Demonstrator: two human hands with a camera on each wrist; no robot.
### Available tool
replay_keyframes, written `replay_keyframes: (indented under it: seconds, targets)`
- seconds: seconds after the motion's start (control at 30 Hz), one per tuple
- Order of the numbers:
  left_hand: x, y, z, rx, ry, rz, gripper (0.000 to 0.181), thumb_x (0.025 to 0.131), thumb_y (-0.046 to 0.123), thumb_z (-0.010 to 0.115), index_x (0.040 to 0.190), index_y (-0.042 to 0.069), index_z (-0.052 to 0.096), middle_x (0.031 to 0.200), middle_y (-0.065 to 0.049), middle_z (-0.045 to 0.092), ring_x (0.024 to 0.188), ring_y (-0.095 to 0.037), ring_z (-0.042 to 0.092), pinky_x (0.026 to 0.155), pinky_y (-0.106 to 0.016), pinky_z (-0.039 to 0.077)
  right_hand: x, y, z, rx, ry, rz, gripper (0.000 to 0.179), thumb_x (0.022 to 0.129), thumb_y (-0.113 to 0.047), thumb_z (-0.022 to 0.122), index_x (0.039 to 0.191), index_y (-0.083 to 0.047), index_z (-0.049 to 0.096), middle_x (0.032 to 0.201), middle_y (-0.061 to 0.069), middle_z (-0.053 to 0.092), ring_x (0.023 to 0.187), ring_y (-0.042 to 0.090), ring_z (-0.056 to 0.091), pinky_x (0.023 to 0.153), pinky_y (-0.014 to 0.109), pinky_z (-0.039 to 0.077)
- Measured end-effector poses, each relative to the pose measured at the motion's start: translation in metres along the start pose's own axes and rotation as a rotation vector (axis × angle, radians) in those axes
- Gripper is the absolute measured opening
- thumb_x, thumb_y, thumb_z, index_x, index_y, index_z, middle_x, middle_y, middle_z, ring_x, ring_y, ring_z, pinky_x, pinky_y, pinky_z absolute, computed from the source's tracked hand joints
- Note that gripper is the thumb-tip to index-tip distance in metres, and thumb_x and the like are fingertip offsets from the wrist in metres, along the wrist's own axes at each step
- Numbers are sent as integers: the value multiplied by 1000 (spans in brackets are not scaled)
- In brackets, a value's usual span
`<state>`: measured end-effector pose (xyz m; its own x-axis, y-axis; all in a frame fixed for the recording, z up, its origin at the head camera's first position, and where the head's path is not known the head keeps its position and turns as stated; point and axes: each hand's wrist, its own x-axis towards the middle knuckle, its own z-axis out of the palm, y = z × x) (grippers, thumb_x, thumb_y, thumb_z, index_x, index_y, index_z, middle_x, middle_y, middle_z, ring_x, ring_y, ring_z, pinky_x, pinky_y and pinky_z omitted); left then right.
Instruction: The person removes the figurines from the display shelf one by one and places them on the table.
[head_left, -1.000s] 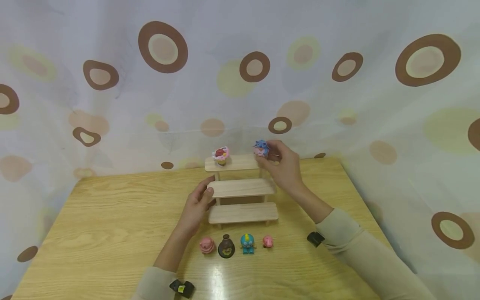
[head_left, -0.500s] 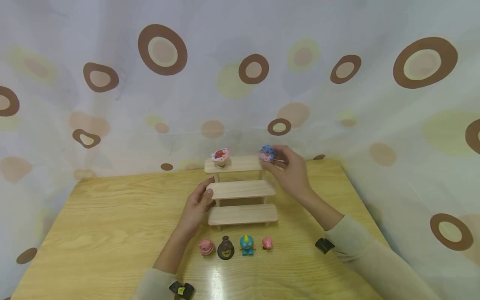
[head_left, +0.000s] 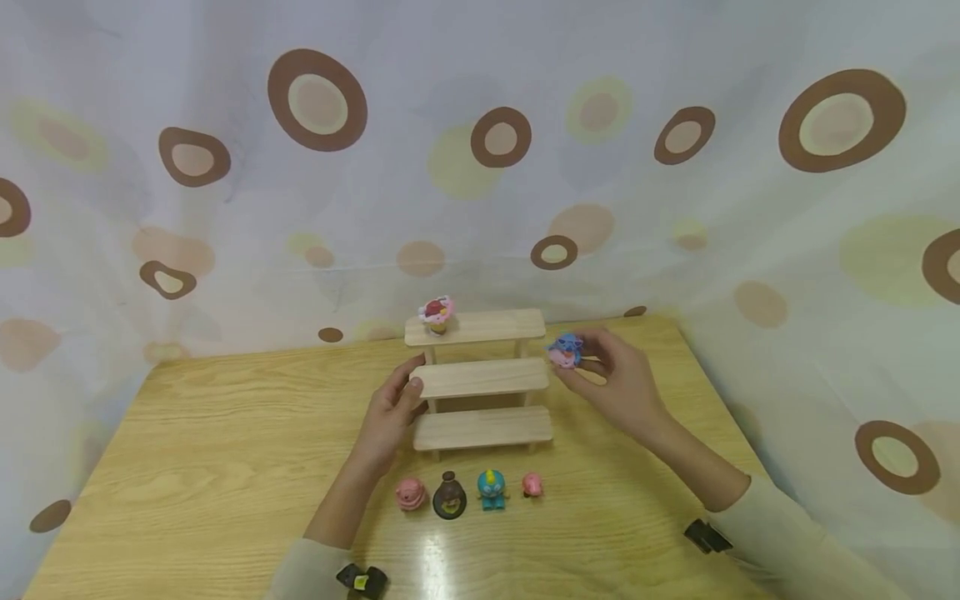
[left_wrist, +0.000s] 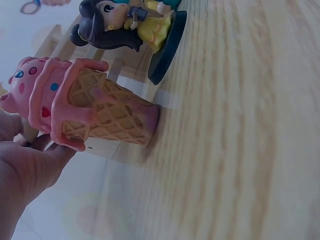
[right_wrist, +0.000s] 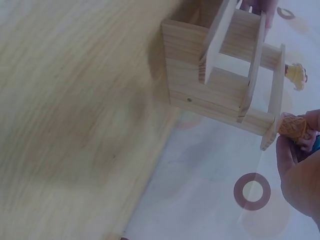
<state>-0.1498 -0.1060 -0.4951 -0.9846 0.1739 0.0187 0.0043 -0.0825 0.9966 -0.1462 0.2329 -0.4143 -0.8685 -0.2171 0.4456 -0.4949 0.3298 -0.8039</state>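
My right hand (head_left: 622,387) pinches a small ice-cream-cone figurine (head_left: 566,351) with a blue and pink top, off the right end of the three-tier wooden display stand (head_left: 480,377). In the right wrist view its waffle cone (right_wrist: 294,127) shows between thumb and fingers, close by the top tier's end; whether they touch I cannot tell. My left hand (head_left: 386,421) grips the left end of the middle tier, thumb on top. Another cone figurine (head_left: 437,313), pink and white with red, stands at the top tier's left end.
In front of the stand, a row holds a pink cone figurine (head_left: 410,494), a dark-haired doll figurine (head_left: 450,497) on a black base, a turquoise figurine (head_left: 491,490) with a yellow crest and a small pink figurine (head_left: 532,485). A patterned curtain (head_left: 420,183) hangs behind the table (head_left: 225,450).
My right hand has carried the blue and pink cone figurine from above the top tier's right end to the right and down, off the stand. My left hand keeps its grip.
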Motion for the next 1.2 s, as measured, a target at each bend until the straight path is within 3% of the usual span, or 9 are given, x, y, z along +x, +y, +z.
replay_keyframes:
  seconds: [0.27,0.6,1.0,1.2]
  targets:
    - [-1,-4,1,-4,0,2,49,115,27,48,161,13,42,163,-21,42,147,-42,45,118,-58,42,-32,3,-15,-51,-116,45,37,93,-1,80,126,-2,65,115,9,72,109,12,70,95,24,60]
    - [-3,-7,2,-17,-9,0,50,115,28,47,162,12,41,164,-21,41,148,-42,44,119,-60,40,-73,25,-15,9,-289,95,40,92,-2,82,126,-7,61,117,4,69,109,13,70,96,32,62]
    - [0,-3,0,-21,-1,26,48,115,27,47,160,12,43,161,-21,44,148,-41,44,120,-60,39,-104,44,-1,32,-373,-24,36,90,3,82,117,-11,64,110,1,71,103,15,72,88,37,65]
    - [0,-2,-1,-17,-1,23,48,115,27,47,161,12,42,161,-22,44,148,-41,45,120,-58,40,-109,46,7,45,-416,-17,30,93,-1,80,116,-11,62,107,0,71,100,17,73,86,38,66]
